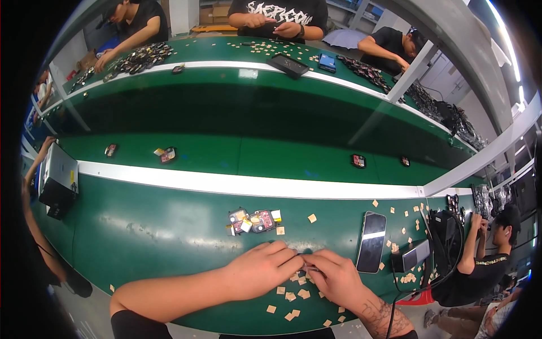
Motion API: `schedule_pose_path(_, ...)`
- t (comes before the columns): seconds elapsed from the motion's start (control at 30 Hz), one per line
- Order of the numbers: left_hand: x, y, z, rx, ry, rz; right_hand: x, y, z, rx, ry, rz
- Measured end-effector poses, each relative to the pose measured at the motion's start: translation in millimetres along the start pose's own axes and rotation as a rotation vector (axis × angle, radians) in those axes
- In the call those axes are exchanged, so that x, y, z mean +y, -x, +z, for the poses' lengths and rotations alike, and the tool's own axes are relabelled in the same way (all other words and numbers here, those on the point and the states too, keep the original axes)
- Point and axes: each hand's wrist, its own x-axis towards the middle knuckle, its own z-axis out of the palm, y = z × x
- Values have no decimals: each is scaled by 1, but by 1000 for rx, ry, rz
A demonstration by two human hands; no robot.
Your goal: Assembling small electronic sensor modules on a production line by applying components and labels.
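My left hand (265, 266) and my right hand (337, 277) meet close to the near edge of the green table (152, 226). Both have their fingertips pinched together around something small and dark, mostly hidden by the fingers. Just beyond them lie two small electronic units (262, 221) with black casings, reddish insides and white and yellow tabs, side by side. Several small beige square pieces (304, 294) are scattered under and around my right hand. To the right of it a smartphone (371, 243) lies flat, its screen dark.
A dark box-shaped device (411, 256) with a black cable stands right of the phone. Beyond a white rail (248, 183), more units (167, 155) sit on a green belt. A grey box (58, 175) stands at the left. Co-workers sit across and at the right.
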Motion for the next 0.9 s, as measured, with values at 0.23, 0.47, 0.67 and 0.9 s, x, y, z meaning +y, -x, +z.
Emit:
schedule_pose_path(0.23, 1, 0, 1, 25, 77, -42, 3, 0, 7, 2, -143, 110)
schedule_pose_path(0.47, 3, 1, 0, 37, 97, -59, -7, 3, 17, 71, -96, 142)
schedule_pose_path(0.67, 4, -1, -6, 50, 115, -62, -6, -12, 15, 32, 52, 106)
schedule_pose_path(0.9, 18, -14, -9, 214, 211, -75, 1, -6, -6, -34, -278, 252)
